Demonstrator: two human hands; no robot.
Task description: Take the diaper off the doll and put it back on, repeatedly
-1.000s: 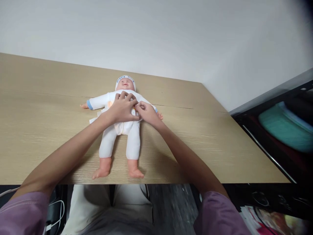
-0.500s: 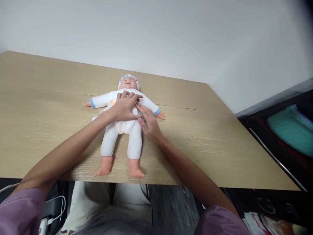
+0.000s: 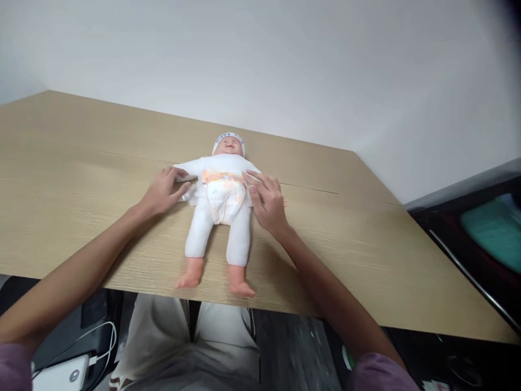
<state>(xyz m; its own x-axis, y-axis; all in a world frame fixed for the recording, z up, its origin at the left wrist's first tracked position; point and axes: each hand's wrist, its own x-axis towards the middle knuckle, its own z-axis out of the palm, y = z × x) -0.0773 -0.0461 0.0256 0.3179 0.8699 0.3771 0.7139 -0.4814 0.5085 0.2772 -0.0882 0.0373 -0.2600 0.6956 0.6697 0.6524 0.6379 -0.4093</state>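
A baby doll (image 3: 208, 163) in a white bodysuit and lettered headband lies face up on the table, its feet toward me. Around its hips is a white diaper (image 3: 226, 202) with an orange patterned front band, its side wings spread loosely. My left hand (image 3: 163, 191) rests beside the doll's arm at the left, fingers bent and thumb apart, close to the diaper's wing. On the other side, my right hand (image 3: 267, 205) is open over the diaper's edge, fingertips touching near the band. It partly hides the doll's other arm.
The wooden table (image 3: 101, 217) has a seam running across it and meets a white wall (image 3: 260, 65) behind. A white power bank (image 3: 61, 374) with a cable lies below the left front edge. A dark object with a teal part (image 3: 494, 231) stands at the right.
Both hands were together over the doll's belly; they have moved apart, my left hand to the left and my right hand to the right side. The diaper's front now shows. The view has shifted.
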